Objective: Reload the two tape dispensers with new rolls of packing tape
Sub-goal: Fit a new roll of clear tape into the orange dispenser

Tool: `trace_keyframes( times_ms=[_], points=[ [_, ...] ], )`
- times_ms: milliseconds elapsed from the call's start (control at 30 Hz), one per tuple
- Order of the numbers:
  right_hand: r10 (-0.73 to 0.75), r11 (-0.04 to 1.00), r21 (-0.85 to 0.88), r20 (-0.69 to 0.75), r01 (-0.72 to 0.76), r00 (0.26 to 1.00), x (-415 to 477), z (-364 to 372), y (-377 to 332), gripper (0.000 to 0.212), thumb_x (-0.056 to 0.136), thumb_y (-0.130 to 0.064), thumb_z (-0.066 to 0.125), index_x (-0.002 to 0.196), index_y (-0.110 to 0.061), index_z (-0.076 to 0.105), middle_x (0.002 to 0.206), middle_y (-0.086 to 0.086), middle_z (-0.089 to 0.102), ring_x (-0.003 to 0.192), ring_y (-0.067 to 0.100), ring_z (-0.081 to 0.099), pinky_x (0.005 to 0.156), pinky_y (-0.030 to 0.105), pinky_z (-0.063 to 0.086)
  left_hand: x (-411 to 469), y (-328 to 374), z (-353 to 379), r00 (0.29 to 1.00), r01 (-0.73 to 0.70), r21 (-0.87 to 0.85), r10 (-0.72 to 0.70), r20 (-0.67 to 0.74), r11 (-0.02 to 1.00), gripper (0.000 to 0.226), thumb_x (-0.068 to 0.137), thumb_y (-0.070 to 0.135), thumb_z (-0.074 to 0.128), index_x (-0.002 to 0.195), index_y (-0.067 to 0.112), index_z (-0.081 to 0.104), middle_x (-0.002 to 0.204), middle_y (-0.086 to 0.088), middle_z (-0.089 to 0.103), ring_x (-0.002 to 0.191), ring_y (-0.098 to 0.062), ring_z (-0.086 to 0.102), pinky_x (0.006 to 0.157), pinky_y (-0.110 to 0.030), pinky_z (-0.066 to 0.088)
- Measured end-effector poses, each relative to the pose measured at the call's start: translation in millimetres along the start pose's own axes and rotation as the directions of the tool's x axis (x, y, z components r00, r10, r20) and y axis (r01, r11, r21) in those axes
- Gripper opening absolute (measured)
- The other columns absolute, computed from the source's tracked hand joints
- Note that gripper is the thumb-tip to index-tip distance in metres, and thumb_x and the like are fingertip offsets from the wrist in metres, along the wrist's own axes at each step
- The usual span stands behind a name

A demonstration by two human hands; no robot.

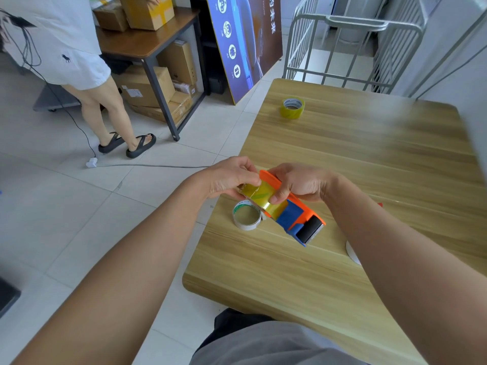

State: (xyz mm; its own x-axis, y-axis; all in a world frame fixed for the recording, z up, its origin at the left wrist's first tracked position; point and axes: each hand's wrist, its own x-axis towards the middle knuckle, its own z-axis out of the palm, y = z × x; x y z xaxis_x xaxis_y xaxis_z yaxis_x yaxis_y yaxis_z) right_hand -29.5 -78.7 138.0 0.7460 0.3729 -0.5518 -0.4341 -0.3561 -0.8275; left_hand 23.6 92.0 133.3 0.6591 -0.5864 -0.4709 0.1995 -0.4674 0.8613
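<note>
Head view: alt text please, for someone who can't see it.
Both hands hold an orange-and-blue tape dispenser above a wooden table, left hand pulling its yellowish tape. An empty core lies below; a spare roll sits farther away.

- Orange-and-blue plastic tape dispenser (295, 214): held above the table, tilted, black roller end toward the viewer.
- Yellowish translucent tape roll (259, 194): seated in the dispenser.
- Second yellowish tape roll (293, 108): lying flat at the table's far side.
- Empty white cardboard core (247, 215): on the table beneath the dispenser.

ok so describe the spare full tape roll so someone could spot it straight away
On the wooden table, look at the far left corner, well beyond both hands. The yellowish full tape roll lies flat there alone; unlike the empty cardboard core at the near edge, it is thick with tape.
</note>
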Motion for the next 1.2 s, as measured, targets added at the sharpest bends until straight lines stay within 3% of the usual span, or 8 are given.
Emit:
trace_keyframes(
  times_ms=[167, 300, 467, 633, 800, 900, 967, 1200],
  points=[
    [0.016, 1.000, -0.025, 0.005, -0.016, 1.000, -2.2, 0.1, 0.4, 0.041, 0.076, 0.015, 0.061, 0.110, -0.006, 0.061, 0.104, 0.017, 0.066, 0.091, 0.029, 0.065, 0.090, 0.043, 0.050, 0.7, -2.8, 3.0, 1.000, -0.013, 0.058, 0.012, 0.020, 0.998, 0.027, 0.068, 0.023, 0.070, 0.087, 0.019, 0.052, 0.091, -0.001, 0.057, 0.090, -0.020, 0.062, 0.083, -0.044, 0.057],
    [0.027, 0.996, -0.086, -0.043, -0.031, 0.999, -2.6, 2.5, -0.8, 0.043, 0.074, 0.015, 0.062, 0.114, 0.001, 0.059, 0.112, 0.029, 0.064, 0.095, 0.035, 0.063, 0.095, 0.051, 0.048, 1.5, -0.7, 8.9, 1.000, -0.019, 0.088, 0.019, -0.001, 0.996, 0.023, 0.068, 0.022, 0.068, 0.083, 0.020, 0.050, 0.087, 0.001, 0.053, 0.083, -0.018, 0.059, 0.077, -0.037, 0.056],
    [0.053, 0.994, -0.099, -0.023, -0.055, 0.998, -5.3, 2.7, -0.7, 0.046, 0.075, 0.014, 0.062, 0.118, -0.001, 0.057, 0.115, 0.027, 0.063, 0.097, 0.035, 0.063, 0.096, 0.052, 0.048, -0.9, -4.6, 10.4, 1.000, -0.014, 0.047, 0.013, 0.028, 0.999, 0.017, 0.072, 0.017, 0.066, 0.078, 0.020, 0.050, 0.081, 0.002, 0.053, 0.082, -0.019, 0.057, 0.088, -0.048, 0.054],
    [0.052, 0.993, -0.104, -0.028, -0.055, 0.998, -7.6, 3.3, 0.8, 0.046, 0.076, 0.015, 0.060, 0.119, -0.002, 0.057, 0.118, 0.028, 0.061, 0.099, 0.036, 0.062, 0.098, 0.053, 0.046, -3.0, -6.8, 8.2, 0.998, -0.034, 0.001, 0.034, 0.048, 0.999, 0.014, 0.079, 0.009, 0.061, 0.076, 0.019, 0.052, 0.084, 0.000, 0.054, 0.086, -0.021, 0.056, 0.088, -0.050, 0.053],
    [0.043, 0.994, -0.104, 0.016, -0.041, 0.999, -9.3, 0.0, -3.1, 0.045, 0.076, 0.014, 0.061, 0.117, -0.004, 0.058, 0.110, 0.022, 0.065, 0.097, 0.034, 0.063, 0.096, 0.051, 0.048, -1.5, -14.6, 8.2, 0.990, -0.065, -0.026, 0.061, -0.130, 0.998, 0.025, 0.078, -0.007, 0.047, 0.078, 0.015, 0.059, 0.075, -0.001, 0.056, 0.074, -0.017, 0.058, 0.073, -0.045, 0.059],
    [0.025, 0.990, -0.136, -0.029, -0.029, 0.999, -8.3, -1.9, -4.9, 0.042, 0.074, 0.015, 0.062, 0.111, -0.006, 0.061, 0.110, 0.023, 0.066, 0.099, 0.038, 0.064, 0.096, 0.054, 0.048, -3.8, -8.8, 5.3, 0.998, -0.056, -0.090, 0.053, -0.038, 0.994, 0.010, 0.074, 0.010, 0.061, 0.083, 0.014, 0.058, 0.080, -0.003, 0.060, 0.075, -0.016, 0.060, 0.069, -0.038, 0.058],
    [0.018, 0.987, -0.157, -0.044, -0.025, 0.999, -7.1, -2.6, -6.1, 0.043, 0.074, 0.014, 0.063, 0.113, -0.003, 0.060, 0.113, 0.026, 0.064, 0.102, 0.042, 0.063, 0.096, 0.056, 0.047, -2.9, -4.4, 4.6, 0.999, -0.043, -0.062, 0.043, -0.011, 0.997, 0.019, 0.071, 0.021, 0.068, 0.085, 0.016, 0.055, 0.086, -0.004, 0.059, 0.081, -0.018, 0.059, 0.069, -0.035, 0.056],
    [0.009, 0.993, -0.121, 0.025, -0.006, 1.000, -9.8, -5.5, -3.3, 0.037, 0.076, 0.012, 0.062, 0.108, -0.008, 0.062, 0.105, 0.018, 0.066, 0.092, 0.031, 0.064, 0.094, 0.049, 0.049, -0.6, -8.1, 6.0, 0.998, -0.061, -0.092, 0.063, 0.024, 0.994, 0.010, 0.081, 0.014, 0.063, 0.082, 0.017, 0.054, 0.082, -0.002, 0.058, 0.079, -0.017, 0.058, 0.070, -0.036, 0.057]
  ],
)
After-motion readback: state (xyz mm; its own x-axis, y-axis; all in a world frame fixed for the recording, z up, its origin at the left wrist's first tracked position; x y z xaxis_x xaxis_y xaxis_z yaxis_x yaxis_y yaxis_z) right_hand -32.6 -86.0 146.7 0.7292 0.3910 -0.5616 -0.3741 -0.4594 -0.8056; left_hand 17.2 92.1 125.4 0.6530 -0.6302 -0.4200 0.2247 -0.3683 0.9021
